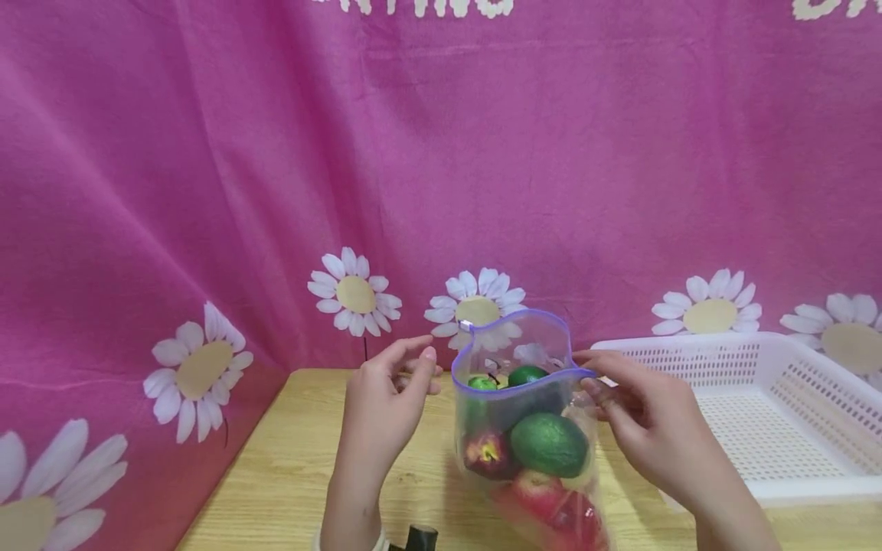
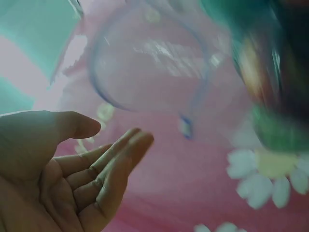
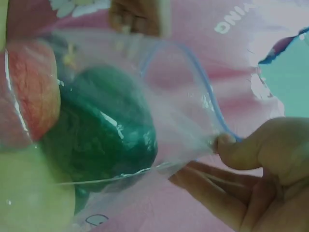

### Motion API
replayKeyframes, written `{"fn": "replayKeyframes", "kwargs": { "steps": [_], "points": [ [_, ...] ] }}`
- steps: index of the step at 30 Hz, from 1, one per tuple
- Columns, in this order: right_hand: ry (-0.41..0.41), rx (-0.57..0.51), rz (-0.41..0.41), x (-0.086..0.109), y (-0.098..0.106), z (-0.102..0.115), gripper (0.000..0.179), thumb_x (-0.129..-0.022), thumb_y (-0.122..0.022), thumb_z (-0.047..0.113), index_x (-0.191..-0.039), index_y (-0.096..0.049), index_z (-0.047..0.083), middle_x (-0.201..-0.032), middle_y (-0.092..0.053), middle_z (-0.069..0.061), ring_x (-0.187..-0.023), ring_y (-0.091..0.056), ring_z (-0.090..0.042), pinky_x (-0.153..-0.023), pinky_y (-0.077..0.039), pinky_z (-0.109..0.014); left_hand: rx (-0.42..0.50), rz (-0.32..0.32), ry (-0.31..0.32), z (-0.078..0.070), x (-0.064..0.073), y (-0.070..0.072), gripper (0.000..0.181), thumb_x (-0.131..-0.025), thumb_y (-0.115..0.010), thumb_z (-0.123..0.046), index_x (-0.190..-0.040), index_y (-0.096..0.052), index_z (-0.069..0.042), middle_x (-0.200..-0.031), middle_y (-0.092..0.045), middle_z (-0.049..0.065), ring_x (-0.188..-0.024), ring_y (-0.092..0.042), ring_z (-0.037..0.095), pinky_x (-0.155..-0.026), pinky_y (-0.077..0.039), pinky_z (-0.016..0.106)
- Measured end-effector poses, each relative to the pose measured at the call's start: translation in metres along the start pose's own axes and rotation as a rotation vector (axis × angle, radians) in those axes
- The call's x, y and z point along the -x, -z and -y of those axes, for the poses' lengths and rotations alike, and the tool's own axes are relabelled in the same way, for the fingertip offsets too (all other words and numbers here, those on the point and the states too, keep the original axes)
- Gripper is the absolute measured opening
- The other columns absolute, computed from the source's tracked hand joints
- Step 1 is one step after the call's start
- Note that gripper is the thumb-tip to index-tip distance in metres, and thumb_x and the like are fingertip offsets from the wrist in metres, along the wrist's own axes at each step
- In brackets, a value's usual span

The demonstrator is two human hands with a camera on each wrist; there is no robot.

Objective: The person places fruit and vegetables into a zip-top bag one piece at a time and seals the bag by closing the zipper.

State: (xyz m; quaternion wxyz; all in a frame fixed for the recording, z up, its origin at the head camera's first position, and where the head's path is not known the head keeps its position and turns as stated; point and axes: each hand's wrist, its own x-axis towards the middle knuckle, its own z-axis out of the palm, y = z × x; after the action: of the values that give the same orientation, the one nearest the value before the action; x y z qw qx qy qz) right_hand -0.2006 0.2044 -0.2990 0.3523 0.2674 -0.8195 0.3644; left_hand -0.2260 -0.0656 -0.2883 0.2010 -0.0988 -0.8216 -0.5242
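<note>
A clear zip bag with a purple rim (image 1: pixel 506 391) stands open-mouthed in the head view, filled with fruit. Through its wall show a green avocado (image 1: pixel 550 445), a dark red fruit (image 1: pixel 487 454) and a red apple (image 1: pixel 537 490). Further up, a green fruit (image 1: pixel 527 374) lies near the mouth. My right hand (image 1: pixel 654 421) pinches the rim's right corner between thumb and fingers, plain in the right wrist view too. To the left, my left hand (image 1: pixel 382 405) hovers just off the bag, fingers loosely bent and holding nothing. The white zip slider (image 1: pixel 466 326) sits at the rim's left end.
A white plastic basket (image 1: pixel 813 490) stands on the right, behind my right wrist. Under everything is a wood-grain table (image 1: pixel 276 474), with a pink cloth with daisies (image 1: pixel 441 176) hanging behind it. A black object (image 1: pixel 422 537) shows by my left wrist.
</note>
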Motion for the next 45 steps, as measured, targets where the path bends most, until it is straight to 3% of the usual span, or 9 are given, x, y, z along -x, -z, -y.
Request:
{"fn": "replayKeyframes", "kwargs": {
  "steps": [3, 7, 11, 14, 19, 27, 31, 40, 45],
  "points": [
    [0.035, -0.017, 0.003, -0.001, 0.007, -0.002, 0.041, -0.083, -0.066, -0.019, -0.114, -0.075, 0.006, -0.114, -0.073, -0.008, -0.068, -0.063, 0.001, -0.06, -0.052, -0.012, -0.052, 0.03, -0.032, 0.018, -0.01, 0.001, 0.035, -0.099, -0.066, -0.022, -0.132, -0.067, -0.01, -0.114, -0.074, 0.003, -0.103, -0.07, 0.02, -0.079, -0.059, 0.039],
    [0.078, -0.018, 0.019, -0.002, 0.012, -0.004, 0.041, -0.082, -0.065, -0.021, -0.111, -0.075, 0.006, -0.117, -0.071, -0.004, -0.068, -0.063, 0.0, -0.061, -0.052, -0.012, -0.023, 0.202, -0.094, 0.037, -0.017, -0.001, 0.05, -0.099, -0.066, -0.018, -0.146, -0.054, -0.007, -0.146, -0.057, 0.006, -0.133, -0.053, 0.026, -0.098, -0.054, 0.048],
    [0.122, -0.062, 0.046, -0.003, 0.012, -0.005, 0.042, -0.081, -0.064, -0.024, -0.109, -0.075, 0.006, -0.121, -0.068, -0.004, -0.069, -0.063, -0.001, -0.062, -0.053, -0.013, 0.062, 0.307, -0.142, 0.044, -0.021, -0.008, 0.054, -0.101, -0.063, -0.014, -0.151, -0.046, -0.007, -0.149, -0.053, 0.01, -0.137, -0.05, 0.026, -0.103, -0.05, 0.049],
    [0.148, -0.094, 0.058, -0.002, 0.011, -0.005, 0.044, -0.08, -0.064, -0.025, -0.108, -0.075, 0.008, -0.123, -0.067, -0.003, -0.07, -0.063, -0.002, -0.062, -0.054, -0.014, 0.096, 0.294, -0.144, 0.045, -0.023, -0.013, 0.047, -0.1, -0.064, -0.013, -0.145, -0.054, -0.007, -0.132, -0.067, 0.01, -0.123, -0.062, 0.024, -0.101, -0.052, 0.047],
    [0.119, -0.118, 0.044, -0.003, 0.013, -0.007, 0.042, -0.082, -0.062, -0.026, -0.105, -0.074, 0.007, -0.126, -0.064, 0.004, -0.076, -0.067, -0.002, -0.064, -0.057, -0.017, 0.085, 0.201, -0.136, 0.047, -0.027, -0.018, 0.018, -0.093, -0.073, -0.012, -0.111, -0.076, -0.009, -0.094, -0.076, 0.002, -0.092, -0.071, 0.016, -0.091, -0.056, 0.045],
    [-0.16, -0.026, -0.09, -0.005, 0.029, -0.034, 0.02, -0.091, -0.063, -0.014, -0.107, -0.072, -0.006, -0.118, -0.055, 0.012, -0.08, -0.066, 0.011, -0.065, -0.056, -0.015, 0.009, 0.083, -0.13, 0.044, -0.024, -0.004, 0.006, -0.087, -0.079, -0.009, -0.093, -0.079, -0.01, -0.08, -0.074, -0.001, -0.077, -0.067, 0.012, -0.082, -0.056, 0.04],
    [-0.244, 0.033, -0.106, -0.002, 0.037, -0.057, 0.016, -0.091, -0.064, -0.012, -0.106, -0.07, -0.011, -0.117, -0.052, -0.001, -0.077, -0.06, 0.018, -0.061, -0.053, -0.011, -0.04, 0.081, -0.112, 0.045, -0.023, 0.006, 0.006, -0.086, -0.08, -0.009, -0.092, -0.079, -0.011, -0.073, -0.069, -0.002, -0.071, -0.061, 0.014, -0.071, -0.054, 0.034],
    [-0.199, 0.213, 0.017, -0.001, 0.029, -0.081, 0.009, -0.084, -0.075, -0.006, -0.09, -0.077, 0.0, -0.111, -0.06, -0.021, -0.074, -0.059, 0.01, -0.062, -0.048, -0.013, -0.106, 0.169, -0.096, 0.053, -0.025, 0.007, 0.005, -0.086, -0.08, -0.007, -0.088, -0.08, -0.012, -0.074, -0.07, -0.007, -0.073, -0.061, 0.013, -0.064, -0.052, 0.031],
    [-0.218, 0.227, 0.043, 0.0, 0.029, -0.084, 0.008, -0.084, -0.075, -0.006, -0.091, -0.077, -0.002, -0.11, -0.059, -0.021, -0.076, -0.072, -0.025, -0.061, -0.049, -0.018, -0.096, 0.197, -0.111, 0.057, -0.026, 0.008, 0.005, -0.086, -0.08, -0.008, -0.089, -0.08, -0.012, -0.077, -0.072, -0.006, -0.074, -0.062, 0.013, -0.064, -0.053, 0.03]
  ]
}}
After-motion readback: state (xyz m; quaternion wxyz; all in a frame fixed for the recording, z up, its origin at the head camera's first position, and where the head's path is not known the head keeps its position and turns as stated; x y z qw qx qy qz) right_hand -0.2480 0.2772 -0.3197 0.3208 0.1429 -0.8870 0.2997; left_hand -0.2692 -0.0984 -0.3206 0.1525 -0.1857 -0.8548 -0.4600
